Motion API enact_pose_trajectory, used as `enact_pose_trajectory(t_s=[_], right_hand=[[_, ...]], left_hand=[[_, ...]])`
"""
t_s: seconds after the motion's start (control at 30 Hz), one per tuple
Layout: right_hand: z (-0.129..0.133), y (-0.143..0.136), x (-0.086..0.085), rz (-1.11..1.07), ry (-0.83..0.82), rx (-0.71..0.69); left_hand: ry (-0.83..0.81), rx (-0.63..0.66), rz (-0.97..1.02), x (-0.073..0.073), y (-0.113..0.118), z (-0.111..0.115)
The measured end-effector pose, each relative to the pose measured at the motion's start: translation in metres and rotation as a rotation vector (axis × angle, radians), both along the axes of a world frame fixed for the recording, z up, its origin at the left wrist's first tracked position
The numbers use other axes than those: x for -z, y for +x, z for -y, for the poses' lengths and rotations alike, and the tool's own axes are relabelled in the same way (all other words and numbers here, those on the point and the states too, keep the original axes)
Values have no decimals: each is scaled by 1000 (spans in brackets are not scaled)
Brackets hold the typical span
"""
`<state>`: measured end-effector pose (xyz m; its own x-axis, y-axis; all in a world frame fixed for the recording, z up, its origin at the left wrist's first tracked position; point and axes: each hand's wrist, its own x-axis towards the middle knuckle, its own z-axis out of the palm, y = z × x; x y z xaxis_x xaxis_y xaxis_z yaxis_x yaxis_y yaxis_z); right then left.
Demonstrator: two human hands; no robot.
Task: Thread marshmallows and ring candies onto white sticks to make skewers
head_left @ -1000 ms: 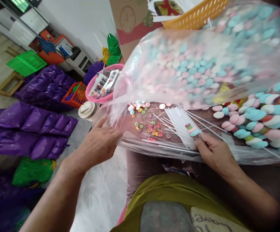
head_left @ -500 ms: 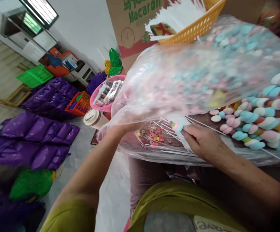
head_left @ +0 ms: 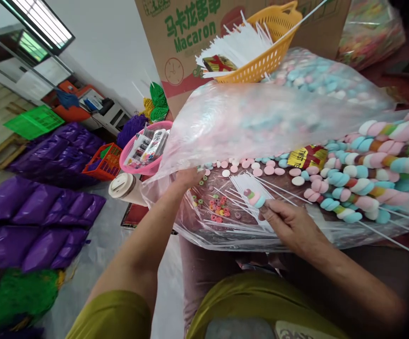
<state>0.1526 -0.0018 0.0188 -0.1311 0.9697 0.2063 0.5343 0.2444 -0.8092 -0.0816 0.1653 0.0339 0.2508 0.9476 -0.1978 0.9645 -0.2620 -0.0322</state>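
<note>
Head view: left hand (head_left: 187, 178) grips and lifts the clear bag flap (head_left: 261, 117) at frame centre, exposing loose candies (head_left: 254, 165), while right hand (head_left: 289, 225) pinches a part-loaded candy stick (head_left: 254, 197) just right of centre.

Marshmallow skewer (head_left: 255, 197): short stack of pastel discs, pink, green, white and blue, threaded on a thin white stick; tilted, held at its lower end over the loose white sticks (head_left: 247, 186) on the tabletop. Clear plastic bag (head_left: 261, 117): large, translucent, filled with pink, blue and white marshmallow discs; its near edge lifted off the table, discs spilling beneath it.
</note>
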Motion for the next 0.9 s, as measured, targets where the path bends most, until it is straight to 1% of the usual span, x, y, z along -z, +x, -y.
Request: enact_pose_trajectory(t_s=[0.07, 0.13, 0.2, 0.27, 0.3, 0.33, 0.4, 0.47, 0.57, 0.63, 0.7, 0.77, 0.83, 0.9], right_hand=[[2, -4, 2, -13, -13, -27], [5, -7, 3, -16, -23, -37], [8, -5, 5, -14, -37, -40], [11, -1, 7, -15, -50, -40], [12, 1, 8, -16, -58, -37], [13, 3, 9, -17, -70, -31], [14, 4, 10, -17, -96, -9], [14, 1, 8, -21, -99, 0], [17, -5, 2, -30, -40, -31], [19, -5, 0, -29, -18, -39], [20, 0, 1, -25, -46, -9], [21, 5, 5, -17, -91, 29], [20, 8, 10, -22, -129, 37], [19, 6, 12, -39, -146, 23]], left_hand=[[-5, 7, -15, 8, -1, 10], [-29, 40, -30, 9, -5, 23], [-82, 104, -42, 3, -13, 37], [-153, 157, -4, -8, -20, 49], [-182, 152, 29, -14, -22, 53], [-202, 120, 58, -20, -23, 55], [-191, 8, 82, -28, -16, 51], [-138, -63, 70, -26, -1, 41], [-63, -44, 90, -12, 28, 21], [-44, -27, 108, -4, 41, 13], [-32, -17, 142, 0, 44, 13], [-20, -17, 194, -2, 40, 17], [-43, -29, 292, -4, 34, 24], [-96, -50, 408, -3, 33, 29]])
